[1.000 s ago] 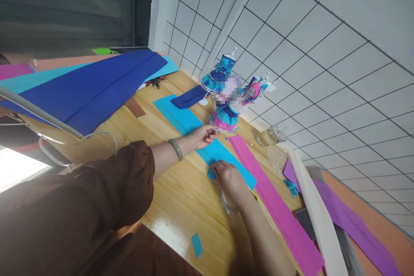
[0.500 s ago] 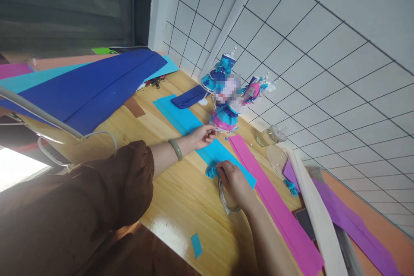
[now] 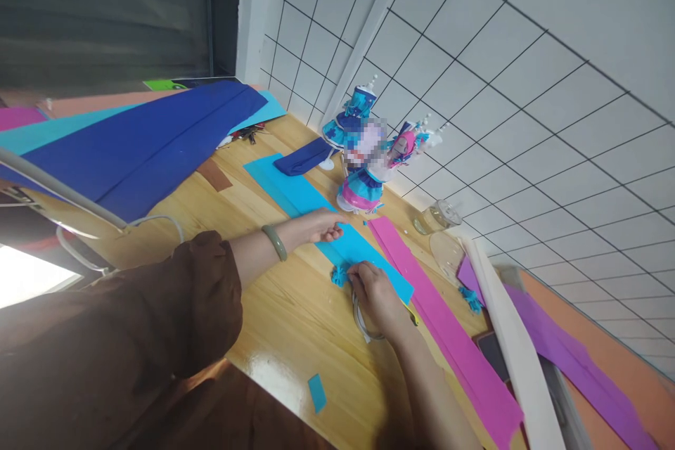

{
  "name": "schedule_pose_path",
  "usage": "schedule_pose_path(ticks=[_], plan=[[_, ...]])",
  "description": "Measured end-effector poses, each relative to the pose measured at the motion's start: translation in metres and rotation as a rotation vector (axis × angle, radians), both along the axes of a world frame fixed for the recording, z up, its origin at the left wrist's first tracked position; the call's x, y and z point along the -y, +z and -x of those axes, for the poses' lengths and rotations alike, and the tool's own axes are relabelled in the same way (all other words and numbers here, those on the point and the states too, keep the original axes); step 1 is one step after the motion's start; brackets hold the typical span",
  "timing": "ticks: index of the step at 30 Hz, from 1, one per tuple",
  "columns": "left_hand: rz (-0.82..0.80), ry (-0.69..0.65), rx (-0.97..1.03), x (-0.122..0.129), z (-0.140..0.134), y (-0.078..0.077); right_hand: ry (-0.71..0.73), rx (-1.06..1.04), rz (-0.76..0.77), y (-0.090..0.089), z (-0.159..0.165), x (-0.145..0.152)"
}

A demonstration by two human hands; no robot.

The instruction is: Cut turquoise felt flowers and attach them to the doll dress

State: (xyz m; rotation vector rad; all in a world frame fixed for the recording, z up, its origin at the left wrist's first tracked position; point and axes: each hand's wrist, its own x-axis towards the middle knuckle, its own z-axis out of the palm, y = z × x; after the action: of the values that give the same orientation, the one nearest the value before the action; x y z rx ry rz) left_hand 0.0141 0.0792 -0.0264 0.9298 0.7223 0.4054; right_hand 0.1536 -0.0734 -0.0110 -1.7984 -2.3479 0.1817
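My left hand (image 3: 321,226) is over the bright blue crepe paper strip (image 3: 363,251), its fingers curled together; I cannot make out anything in them. Just beyond it stands a doll in a blue and pink paper dress (image 3: 360,191), apart from the fingertips. With thumb and fingers pinched, my right hand (image 3: 377,293) grips the edge of a small gathered blue paper ruffle (image 3: 338,275). Partly hidden beneath that hand is a roll of tape (image 3: 358,315) on the wooden table (image 3: 279,316). Something yellow (image 3: 411,314) shows beside the right wrist.
Behind the doll is another decorated figure (image 3: 360,102). A pink strip (image 3: 448,330), white paper (image 3: 511,330) and purple paper (image 3: 569,351) lie right. A glass jar (image 3: 437,216) stands near the tiled wall. Dark blue paper (image 3: 148,140) covers the far left.
My left hand has drawn back from the doll's skirt hem toward the near left. My right hand keeps its pinch on the ruffle, and the view has shifted slightly.
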Motion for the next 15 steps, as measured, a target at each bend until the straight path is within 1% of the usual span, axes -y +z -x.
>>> schedule_pose_path(ticks=[3,4,6,7,10,15], plan=[[-0.087,-0.132,-0.175,0.008,0.012,0.010,0.009,0.007,0.000,0.001,0.002,0.001],[-0.132,-0.201,-0.235,0.011,0.014,0.014,0.013,0.009,0.005,0.002,0.003,0.001],[-0.440,-0.492,-0.454,0.020,0.017,0.020,0.019,0.011,0.014,0.002,0.003,0.000],[-0.543,-0.622,-0.527,0.024,0.017,0.022,0.022,0.010,0.015,0.002,0.003,0.000],[-0.601,-0.700,-0.594,0.035,0.012,0.024,0.028,0.003,0.014,0.001,0.001,-0.002],[-0.636,-0.715,-0.613,0.041,0.005,0.017,0.020,-0.019,0.004,-0.002,-0.001,-0.001]])
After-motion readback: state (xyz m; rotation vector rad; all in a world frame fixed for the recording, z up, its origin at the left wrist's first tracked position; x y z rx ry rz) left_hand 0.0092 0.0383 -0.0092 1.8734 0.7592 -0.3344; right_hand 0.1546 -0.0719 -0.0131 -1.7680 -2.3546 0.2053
